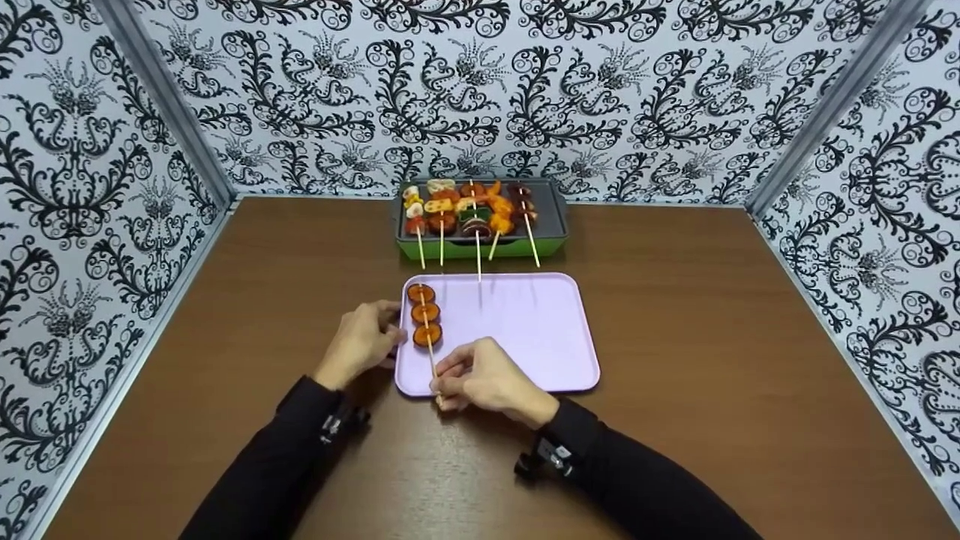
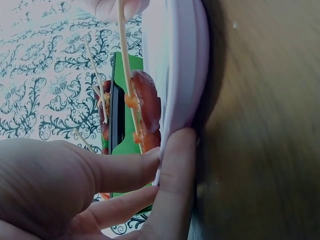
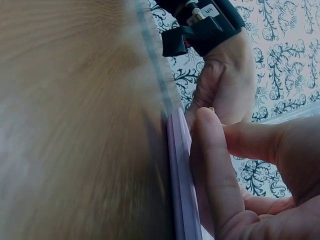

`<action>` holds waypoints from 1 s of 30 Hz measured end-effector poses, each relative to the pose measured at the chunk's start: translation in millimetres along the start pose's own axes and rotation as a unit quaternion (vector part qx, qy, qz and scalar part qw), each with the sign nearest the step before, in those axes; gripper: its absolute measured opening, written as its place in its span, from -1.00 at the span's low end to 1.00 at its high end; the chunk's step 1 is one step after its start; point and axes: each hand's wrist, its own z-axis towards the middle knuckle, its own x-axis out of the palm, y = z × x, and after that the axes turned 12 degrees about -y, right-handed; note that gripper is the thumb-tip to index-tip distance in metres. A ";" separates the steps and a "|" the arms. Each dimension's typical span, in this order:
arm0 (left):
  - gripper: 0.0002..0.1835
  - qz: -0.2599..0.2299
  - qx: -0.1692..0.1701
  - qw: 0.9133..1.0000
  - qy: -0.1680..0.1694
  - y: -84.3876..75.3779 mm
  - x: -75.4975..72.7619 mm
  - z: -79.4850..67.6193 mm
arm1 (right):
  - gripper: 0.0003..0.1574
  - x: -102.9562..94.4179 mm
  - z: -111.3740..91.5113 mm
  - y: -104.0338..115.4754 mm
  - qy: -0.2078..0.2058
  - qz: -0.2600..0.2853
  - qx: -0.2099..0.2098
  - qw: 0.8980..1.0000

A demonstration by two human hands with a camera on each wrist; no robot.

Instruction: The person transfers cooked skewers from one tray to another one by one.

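A skewer with three round orange-brown slices (image 1: 426, 313) lies along the left side of a pale pink tray (image 1: 517, 330). Its bare stick end is pinched between the thumb and fingers of my right hand (image 1: 484, 379), at the tray's front left. My left hand (image 1: 360, 341) grips the tray's left rim; the left wrist view shows the thumb (image 2: 127, 172) on the rim's upper side and a finger below it. In the right wrist view, my right hand's fingers (image 3: 215, 170) hide nearly all of the stick.
Behind the tray stands a green grill box (image 1: 480, 247) with a dark top, loaded with several food skewers (image 1: 474, 214). Their sticks overhang its front towards the tray. Patterned panels (image 1: 480, 90) enclose the brown table (image 1: 675, 315) at the back and sides.
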 end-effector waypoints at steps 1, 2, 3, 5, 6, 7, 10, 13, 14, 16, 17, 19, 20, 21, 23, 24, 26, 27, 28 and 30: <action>-0.42 -0.001 0.001 1.000 0.001 0.0 -0.3 -0.1 | -0.81 1.5 0.3 0.4 0.001 0.000 0.000 1.000; -0.42 -0.003 0.001 1.000 0.003 -0.2 -0.6 -0.2 | -0.82 3.0 0.4 0.7 0.001 0.001 0.001 1.000; -0.42 -0.006 0.000 1.000 0.005 -0.3 -0.8 -0.3 | -0.82 4.6 0.4 1.0 0.001 0.001 0.002 1.000; -0.42 -0.009 -0.004 1.000 0.009 -0.9 -1.0 -0.5 | -0.83 7.3 0.1 1.8 0.002 0.003 0.004 1.000; -0.42 -0.010 -0.006 1.000 0.010 -0.9 -1.1 -0.4 | -0.84 8.4 -0.2 2.1 0.002 0.003 0.004 1.000; -0.42 -0.011 -0.008 1.000 0.011 -1.1 -1.2 -0.2 | -0.84 9.3 -0.3 2.3 0.004 0.003 0.005 1.000; -0.42 -0.006 -0.007 1.000 0.010 -1.5 -1.6 0.0 | -0.84 11.2 -1.5 2.7 0.010 0.004 0.002 1.000; -0.43 0.018 0.005 1.000 0.002 -0.7 -1.9 0.6 | -0.85 11.8 -2.2 2.4 0.018 0.000 -0.002 1.000; -0.43 0.027 0.010 1.000 -0.001 -0.4 -1.9 0.9 | -0.84 11.8 -2.4 2.4 0.021 0.001 -0.001 1.000; -0.43 0.030 0.012 0.999 -0.001 0.3 -1.7 1.1 | -0.85 11.9 -2.7 2.4 0.025 0.000 -0.002 1.000; -0.43 0.031 0.013 0.999 -0.001 0.9 -1.5 1.1 | -0.85 11.7 -2.8 2.4 0.027 -0.001 -0.002 1.000; -0.42 0.018 0.007 1.000 0.003 1.5 -1.2 0.6 | -0.84 11.3 -3.2 2.6 0.031 -0.008 -0.002 0.999; -0.41 0.009 0.002 1.000 0.005 1.7 -1.0 0.3 | -0.84 11.1 -3.4 2.7 0.033 -0.011 -0.002 0.999; -0.41 0.000 -0.002 1.000 0.007 1.8 -1.0 0.0 | -0.84 10.8 -3.6 3.0 0.034 -0.016 -0.003 0.999; -0.40 -0.004 -0.004 1.000 0.006 1.9 -0.9 -0.4 | -0.82 9.4 -3.5 3.8 0.038 -0.028 -0.005 0.999; -0.40 -0.005 -0.005 1.000 0.005 1.8 -0.8 -0.5 | -0.83 8.8 -3.4 4.4 0.037 -0.032 -0.004 0.999; -0.40 -0.003 -0.006 1.000 0.004 1.3 -1.0 -0.5 | -0.83 6.9 -2.8 6.3 0.036 -0.037 -0.003 0.999; -0.40 -0.002 -0.007 1.000 0.004 0.7 -1.1 -0.4 | -0.83 5.9 -2.4 7.3 0.034 -0.038 -0.004 0.999; -0.40 -0.001 -0.008 1.000 0.003 0.1 -1.2 -0.3 | -0.83 4.7 -2.1 8.5 0.031 -0.039 -0.006 0.999; -0.40 -0.001 -0.010 1.000 0.004 -1.2 -1.6 0.4 | -0.81 2.0 -1.0 10.7 0.027 -0.039 -0.012 0.999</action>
